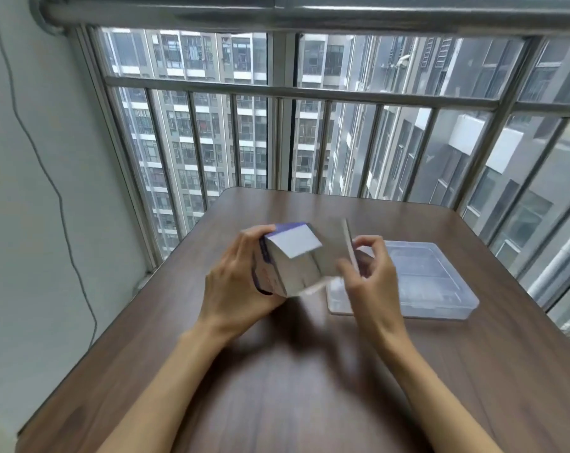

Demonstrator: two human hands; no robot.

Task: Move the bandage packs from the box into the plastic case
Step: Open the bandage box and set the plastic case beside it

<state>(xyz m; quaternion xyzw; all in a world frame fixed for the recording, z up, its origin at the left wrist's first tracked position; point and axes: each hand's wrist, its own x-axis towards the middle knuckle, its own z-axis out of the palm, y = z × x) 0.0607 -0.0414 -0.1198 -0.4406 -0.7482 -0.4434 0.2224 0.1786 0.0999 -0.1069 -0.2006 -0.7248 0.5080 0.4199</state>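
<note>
From the head view I see the box (287, 263) held up off the tabletop (310, 371), tipped on its side with its opened end turned toward the right. My left hand (238, 282) grips it from the left: the fingers (257, 232) curl over the upper far edge, the palm sits against the printed purple-and-white side, and the thumb lies under the lower edge. A white flap (293, 241) stands folded up on the top of the box.

My right hand (368, 276) is at the box's opened end. Its fingers are curled in a pinch on a thin flat grey panel (349, 246) that sticks up from that end; with the blur I cannot tell whether it is the box's lid flap or a bandage pack. The thumb is on the near face of the panel and the fingertips on the far face, so the panel stands between them, tilted a little from upright.

The plastic case (434, 282) lies flat on the tabletop just to the right of and behind my right hand, clear, with its lid down as far as I can tell. My right hand covers its left near corner. The case is apart from the box.

Behind the tabletop, a barred window (310, 125) looks onto tower blocks.
</note>
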